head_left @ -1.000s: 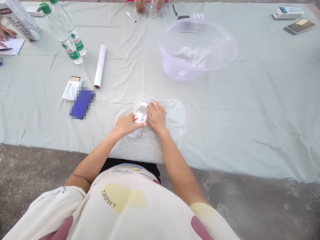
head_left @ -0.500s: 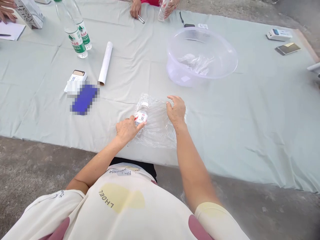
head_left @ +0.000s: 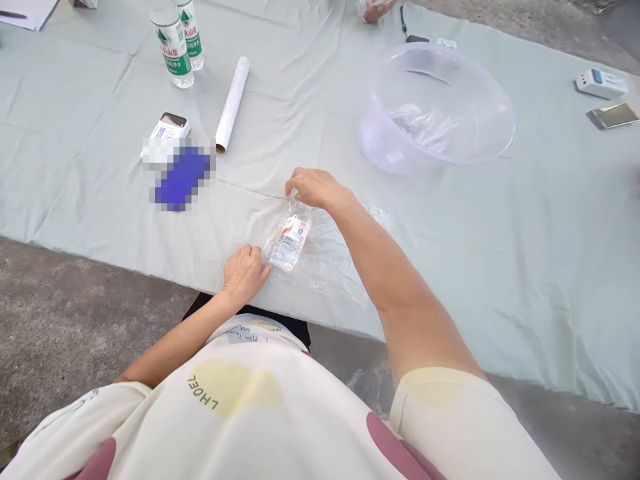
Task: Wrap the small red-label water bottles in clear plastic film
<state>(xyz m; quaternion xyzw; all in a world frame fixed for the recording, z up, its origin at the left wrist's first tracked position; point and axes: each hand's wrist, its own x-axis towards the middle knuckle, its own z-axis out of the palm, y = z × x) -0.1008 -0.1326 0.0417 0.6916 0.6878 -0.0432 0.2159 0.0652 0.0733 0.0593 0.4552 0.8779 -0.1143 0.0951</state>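
Note:
A small clear bottle [head_left: 290,240] with a red and white label lies on its side on a sheet of clear plastic film [head_left: 335,257] spread on the pale green cloth. My right hand [head_left: 313,187] reaches across above the bottle's top end, its fingers pinched on the film's far edge, which drapes over the bottle. My left hand [head_left: 243,273] rests at the bottle's near end, its fingers curled and pressing down on the film's near left corner.
A roll of film [head_left: 231,103] and two water bottles [head_left: 179,40] lie at the far left beside a small white box [head_left: 167,130]. A large clear plastic basin [head_left: 437,107] with crumpled film stands at the far right. Another person's hand [head_left: 373,8] shows at the top edge.
My right hand left the bottle, swung out to the right, then came back over its top pulling film across. My left hand slid from the bottle's label to its near end.

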